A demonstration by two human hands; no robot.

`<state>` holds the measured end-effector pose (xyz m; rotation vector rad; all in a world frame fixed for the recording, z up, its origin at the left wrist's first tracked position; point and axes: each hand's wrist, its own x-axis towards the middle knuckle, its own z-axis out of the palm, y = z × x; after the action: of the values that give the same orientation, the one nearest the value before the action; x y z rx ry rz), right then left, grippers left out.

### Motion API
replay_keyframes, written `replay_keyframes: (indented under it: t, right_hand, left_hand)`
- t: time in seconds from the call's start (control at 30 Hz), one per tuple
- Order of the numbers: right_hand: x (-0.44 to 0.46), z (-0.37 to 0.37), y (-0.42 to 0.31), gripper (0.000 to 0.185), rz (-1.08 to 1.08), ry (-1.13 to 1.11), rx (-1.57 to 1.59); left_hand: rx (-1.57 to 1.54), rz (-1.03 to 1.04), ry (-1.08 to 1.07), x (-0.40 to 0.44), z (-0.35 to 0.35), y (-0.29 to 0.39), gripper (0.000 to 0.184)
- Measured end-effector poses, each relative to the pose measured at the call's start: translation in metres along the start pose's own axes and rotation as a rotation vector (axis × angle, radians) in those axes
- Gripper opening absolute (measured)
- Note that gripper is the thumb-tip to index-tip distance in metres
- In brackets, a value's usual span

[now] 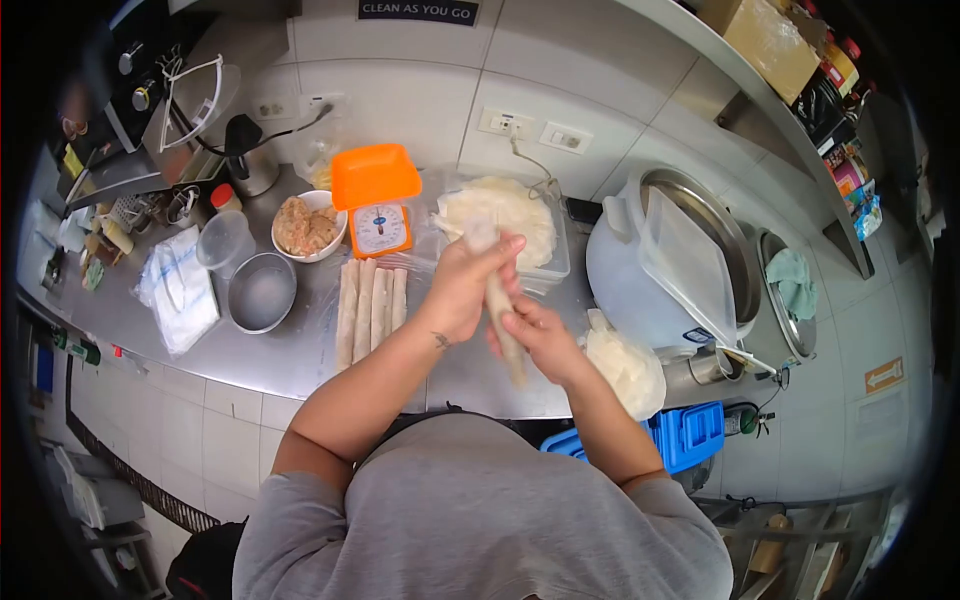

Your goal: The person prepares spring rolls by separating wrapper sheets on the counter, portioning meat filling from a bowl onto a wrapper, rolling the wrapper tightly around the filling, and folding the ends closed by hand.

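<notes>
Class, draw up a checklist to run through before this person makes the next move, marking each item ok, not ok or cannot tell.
1. Pale roll held by both hands: ok; left hand around the upper part, right hand lower down.
2. Other rolls lined up side by side on the counter: ok.
3. Minced mixture available in the white bowl: ok.
4. Reading on the orange scale: cannot tell; the markings are too small.
5. Plastic-wrapped bundle well back from the counter's front edge: not ok; it lies right beside it.

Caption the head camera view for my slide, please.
Left hand and right hand hold a pale roll above the counter, near similar rolls and an orange scale.
</notes>
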<state>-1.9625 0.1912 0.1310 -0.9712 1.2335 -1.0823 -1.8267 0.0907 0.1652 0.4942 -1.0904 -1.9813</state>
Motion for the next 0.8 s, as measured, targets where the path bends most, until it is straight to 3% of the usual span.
replay_keyframes:
  t: [0.03, 0.1, 0.13, 0.2, 0.4, 0.6, 0.7, 0.8]
  right_hand:
    - [-0.001, 0.002, -0.001, 0.04, -0.281, 0.187, -0.197]
    - [-0.005, 0.003, -0.001, 0.039, -0.84, 0.582, -0.579]
    - [-0.012, 0.008, -0.013, 0.039, -0.945, 0.57, -0.748]
    - [-0.032, 0.016, -0.038, 0.041, -1.135, 0.541, -1.09]
    - [-0.027, 0.036, -0.051, 0.044, -1.11, 0.61, -1.258]
    - [-0.015, 0.016, -0.062, 0.043, -1.039, 0.331, -1.27]
    - [-0.019, 0.015, -0.068, 0.042, -1.145, 0.427, -0.987]
    - [-0.025, 0.026, -0.059, 0.042, -1.17, 0.489, -1.138]
  left_hand:
    - [0.026, -0.026, -0.06, 0.001, -0.003, 0.003, 0.026]
    - [0.372, 0.208, 0.077, -0.01, 0.007, 0.0, 0.032]
    - [0.544, 0.32, 0.141, -0.016, 0.011, -0.003, 0.036]
    - [0.581, 0.38, 0.145, -0.017, 0.01, -0.012, 0.038]
    - [0.657, 0.407, 0.11, -0.019, 0.007, -0.026, 0.033]
    - [0.57, 0.409, -0.008, -0.025, 0.004, -0.032, 0.021]
    - [0.503, 0.313, 0.054, -0.028, 0.01, -0.021, 0.016]
    - [0.515, 0.282, 0.097, -0.029, 0.014, -0.018, 0.013]
